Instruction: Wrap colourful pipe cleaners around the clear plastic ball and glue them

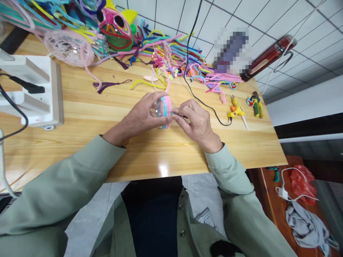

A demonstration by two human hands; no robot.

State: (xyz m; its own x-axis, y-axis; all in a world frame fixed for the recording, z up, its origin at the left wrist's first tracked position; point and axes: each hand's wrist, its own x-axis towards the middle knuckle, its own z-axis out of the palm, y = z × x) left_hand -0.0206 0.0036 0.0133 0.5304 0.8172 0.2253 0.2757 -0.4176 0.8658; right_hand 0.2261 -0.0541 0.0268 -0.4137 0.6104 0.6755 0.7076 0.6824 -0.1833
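Observation:
My left hand [142, 112] is wrapped around a clear plastic ball [164, 110] above the table. Fuzzy pipe cleaner in pink and light blue bands its middle, and a pink length [168, 82] trails off the top. On the ball's right side, my right hand [193, 119] pinches a small, thin, dark metal tool [180, 115]. Its tip meets the pink edge of the band; the fingers cover most of it, so its exact kind is unclear. A yellow pipe cleaner [147, 82] lies just beyond the ball.
Behind the hands lies a heap of coloured pipe cleaners [171, 50] with a decorated ball [115, 30]. A yellow glue gun [236, 108] and yellow-green pliers [257, 105] lie to the right. A black cable [199, 100] crosses the table. A white power strip [52, 92] stands at left.

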